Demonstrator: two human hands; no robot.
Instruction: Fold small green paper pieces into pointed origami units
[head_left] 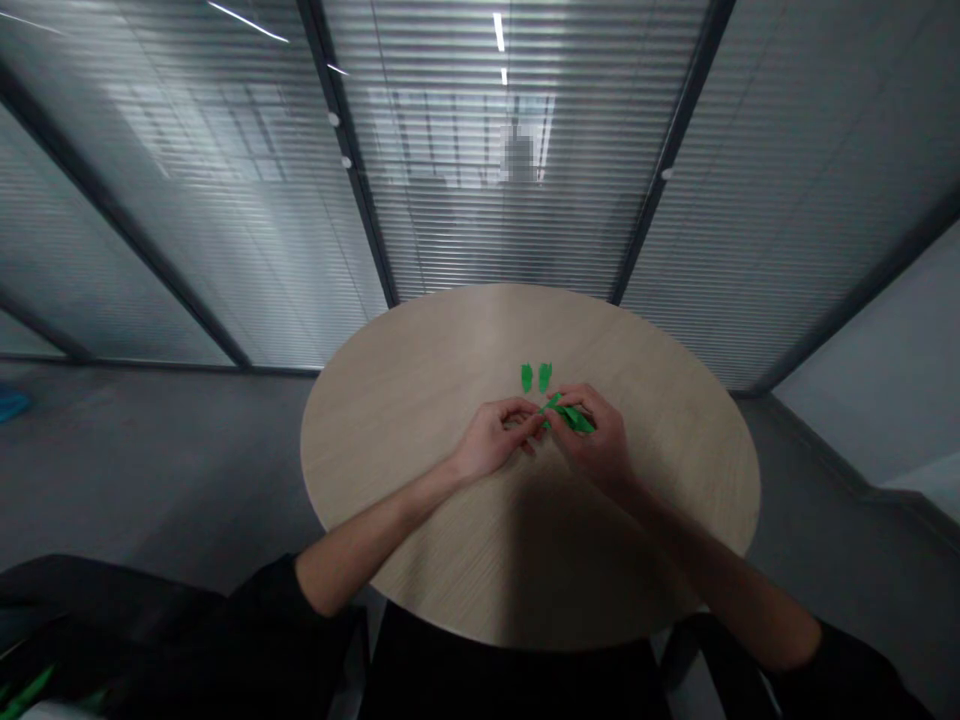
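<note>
Green strip (pixel 571 418) is held just over round wood-veneer table (pixel 660 440), between both hands; right hand (pixel 592 437) has it pinched, fingers pressed together on it; left hand (pixel 495 440) is just beside it, fingers curled inward, tips at strip's end, contact too small to confirm; two small green pieces (pixel 535 377) are laid on table just ahead of hands; black sleeves (pixel 262 610) are seen at bottom; slatted glass partition (pixel 480 200) stands behind table.

An office meeting room, by the look of it: glass partition walls (pixel 187 250) with slatted blinds (pixel 480 230) (lowered all the way) surround a round wood-laminate tabletop (pixel 397 400), on a plain grey floor (pixel 150 470).
</note>
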